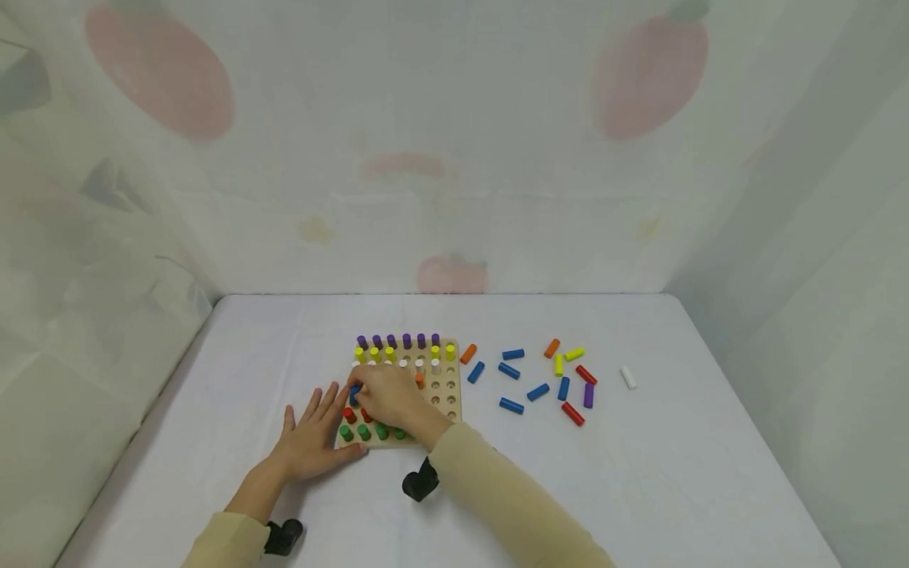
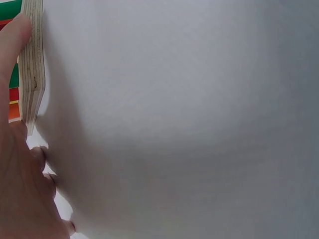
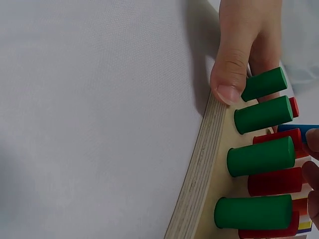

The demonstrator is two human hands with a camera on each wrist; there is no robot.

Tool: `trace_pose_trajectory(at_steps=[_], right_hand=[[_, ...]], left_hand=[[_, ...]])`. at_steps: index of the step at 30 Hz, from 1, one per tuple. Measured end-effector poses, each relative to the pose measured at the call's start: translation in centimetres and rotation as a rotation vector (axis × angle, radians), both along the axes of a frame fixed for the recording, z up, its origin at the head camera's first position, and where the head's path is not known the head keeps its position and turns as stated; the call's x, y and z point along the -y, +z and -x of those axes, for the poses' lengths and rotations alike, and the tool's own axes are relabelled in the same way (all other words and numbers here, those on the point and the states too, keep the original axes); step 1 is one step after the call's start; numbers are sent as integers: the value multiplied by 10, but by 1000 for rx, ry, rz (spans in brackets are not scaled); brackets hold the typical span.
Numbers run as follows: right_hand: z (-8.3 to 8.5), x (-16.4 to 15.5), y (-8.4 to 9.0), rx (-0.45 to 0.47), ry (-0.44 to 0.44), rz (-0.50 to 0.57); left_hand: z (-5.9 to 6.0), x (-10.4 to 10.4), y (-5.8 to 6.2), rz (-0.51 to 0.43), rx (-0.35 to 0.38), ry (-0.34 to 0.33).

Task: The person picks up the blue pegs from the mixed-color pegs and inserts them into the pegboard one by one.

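A wooden pegboard (image 1: pixel 456 394) lies on the table, with rows of purple, yellow, white, red and green pegs standing in its holes. My right hand (image 1: pixel 389 394) reaches over its left side and pinches a blue peg (image 1: pixel 354 396) at the left edge, behind a red peg (image 1: pixel 349 415). In the right wrist view, fingertips (image 3: pixel 312 142) meet that blue peg beyond the row of green pegs (image 3: pixel 261 157). My left hand (image 1: pixel 312 443) is spread, its thumb against the board's near left corner and its fingers along the left side. The right hand covers part of the board's middle.
Right of the board lie several loose blue pegs (image 1: pixel 511 405), along with orange (image 1: pixel 468 353), yellow (image 1: pixel 559 364), red (image 1: pixel 572 414) and purple pegs (image 1: pixel 589 395). One white peg (image 1: pixel 628 378) lies farther right. A printed curtain (image 1: pixel 440 229) hangs behind the white table (image 1: pixel 675 473).
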State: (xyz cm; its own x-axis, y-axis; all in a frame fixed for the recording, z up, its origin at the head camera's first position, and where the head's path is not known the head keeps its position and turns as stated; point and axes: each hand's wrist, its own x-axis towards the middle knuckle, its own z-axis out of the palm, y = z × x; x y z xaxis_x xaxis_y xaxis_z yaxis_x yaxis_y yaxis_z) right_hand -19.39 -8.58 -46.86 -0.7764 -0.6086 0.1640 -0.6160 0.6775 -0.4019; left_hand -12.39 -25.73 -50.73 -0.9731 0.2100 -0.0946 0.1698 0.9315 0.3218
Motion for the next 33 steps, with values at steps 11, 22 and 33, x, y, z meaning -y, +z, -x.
trace_pose_trajectory(at_steps=[11,22,33], right_hand=[[0,4,-1,-44,-3,-50],[-2,8,2,-72,22,-156],[-5,9,2,-108,20,-206]], left_hand=[[1,0,-1,11,17,1],[1,1,-2,22,14,1],[2,1,-3,27,13,-3]])
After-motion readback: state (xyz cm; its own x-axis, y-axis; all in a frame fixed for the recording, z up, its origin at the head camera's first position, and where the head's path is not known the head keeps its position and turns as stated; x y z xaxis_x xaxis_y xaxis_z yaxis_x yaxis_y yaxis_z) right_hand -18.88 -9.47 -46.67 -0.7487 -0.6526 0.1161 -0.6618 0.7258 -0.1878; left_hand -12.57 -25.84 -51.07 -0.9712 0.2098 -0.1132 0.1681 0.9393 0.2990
